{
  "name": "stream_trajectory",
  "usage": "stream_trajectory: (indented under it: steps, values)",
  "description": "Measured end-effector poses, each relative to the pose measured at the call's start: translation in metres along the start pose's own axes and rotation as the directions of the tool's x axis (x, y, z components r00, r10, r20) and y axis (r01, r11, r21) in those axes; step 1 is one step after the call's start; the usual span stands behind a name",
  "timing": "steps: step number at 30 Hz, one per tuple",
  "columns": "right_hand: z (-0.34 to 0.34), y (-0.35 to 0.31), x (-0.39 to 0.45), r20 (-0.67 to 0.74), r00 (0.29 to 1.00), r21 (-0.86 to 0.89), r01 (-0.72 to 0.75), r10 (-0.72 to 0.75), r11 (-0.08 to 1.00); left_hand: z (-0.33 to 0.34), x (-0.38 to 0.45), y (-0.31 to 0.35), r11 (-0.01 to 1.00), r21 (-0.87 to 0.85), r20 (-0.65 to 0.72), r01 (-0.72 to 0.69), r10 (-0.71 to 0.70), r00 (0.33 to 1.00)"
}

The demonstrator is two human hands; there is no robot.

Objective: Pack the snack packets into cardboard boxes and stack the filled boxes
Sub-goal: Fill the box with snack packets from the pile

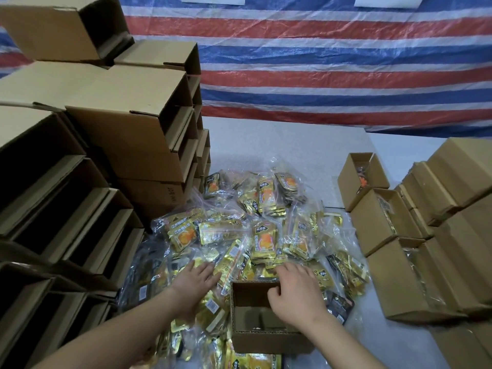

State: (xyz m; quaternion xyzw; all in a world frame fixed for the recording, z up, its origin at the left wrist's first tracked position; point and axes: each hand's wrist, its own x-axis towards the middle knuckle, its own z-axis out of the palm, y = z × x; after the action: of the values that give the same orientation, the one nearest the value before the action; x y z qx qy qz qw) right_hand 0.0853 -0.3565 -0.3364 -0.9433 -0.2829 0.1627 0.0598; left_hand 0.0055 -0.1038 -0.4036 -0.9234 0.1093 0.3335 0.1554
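Fingers of the left hand (195,282) lie straight and spread on the heap of snack packets (239,235), pressing a bagged bundle. Just right, the right hand (295,291) curls its fingers over the far rim of the open cardboard box (266,339), which sits near the heap's near edge.

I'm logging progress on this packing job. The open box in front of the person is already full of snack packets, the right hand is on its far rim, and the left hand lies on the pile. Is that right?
Not quite: the open box is not full. The head view shows its bare cardboard bottom, with no packets inside. The rest holds: the right hand is on its far rim and the left hand lies on the pile of snack packets.
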Motion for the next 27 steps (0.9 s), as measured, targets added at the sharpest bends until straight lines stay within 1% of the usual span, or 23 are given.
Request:
stream_trajectory:
  steps: [2, 5, 11, 13, 14, 16, 19, 21, 23, 24, 25, 27]
  values:
    - [-0.001, -0.001, 0.001, -0.015, 1.000, 0.019, -0.001, 0.001, 1.000, 0.004, -0.002, -0.002, 0.999, -0.001, -0.024, 0.038, -0.038, 0.999]
    - [-0.001, -0.002, 0.001, -0.027, 1.000, 0.040, 0.006, -0.005, 0.999, 0.011, -0.004, -0.005, 0.997, -0.030, -0.121, 0.074, -0.077, 0.990]
    - [-0.003, -0.004, 0.001, -0.030, 1.000, 0.078, -0.001, 0.004, 0.997, 0.010, -0.009, -0.009, 0.987, 0.061, -0.227, 0.151, -0.134, 0.965]
    - [-0.003, -0.004, 0.002, -0.034, 0.999, 0.096, -0.008, 0.012, 0.995, 0.010, -0.014, -0.012, 0.985, 0.024, -0.255, 0.173, -0.161, 0.953]
    - [-0.003, -0.004, 0.002, -0.036, 0.999, 0.109, -0.012, 0.016, 0.994, 0.010, -0.016, -0.014, 0.982, -0.032, -0.274, 0.186, -0.188, 0.943]
    - [-0.005, -0.004, 0.003, -0.051, 0.998, 0.163, -0.023, 0.031, 0.986, 0.006, -0.023, -0.020, 0.950, -0.234, -0.322, 0.207, -0.276, 0.906]
    - [-0.014, -0.006, 0.005, -0.136, 0.987, 0.339, -0.033, 0.083, 0.940, -0.022, -0.036, -0.030, 0.818, -0.541, -0.395, 0.198, -0.454, 0.799]
    - [-0.025, -0.011, 0.006, -0.187, 0.972, 0.515, -0.024, 0.140, 0.857, -0.051, -0.046, -0.036, 0.679, -0.715, -0.405, 0.168, -0.598, 0.692]
    - [-0.041, -0.021, 0.007, -0.190, 0.966, 0.698, 0.008, 0.174, 0.716, -0.083, -0.055, -0.036, 0.510, -0.856, -0.370, 0.083, -0.718, 0.589]
    - [-0.049, -0.026, 0.008, -0.168, 0.969, 0.776, 0.016, 0.181, 0.630, -0.099, -0.058, -0.034, 0.434, -0.901, -0.350, 0.021, -0.754, 0.556]
    - [-0.058, -0.033, 0.007, -0.127, 0.976, 0.841, 0.010, 0.179, 0.541, -0.115, -0.061, -0.030, 0.386, -0.922, -0.344, -0.035, -0.774, 0.532]
    - [-0.073, -0.046, 0.006, -0.027, 0.992, 0.943, -0.015, 0.121, 0.332, -0.146, -0.064, -0.018, 0.360, -0.924, -0.374, -0.127, -0.790, 0.487]
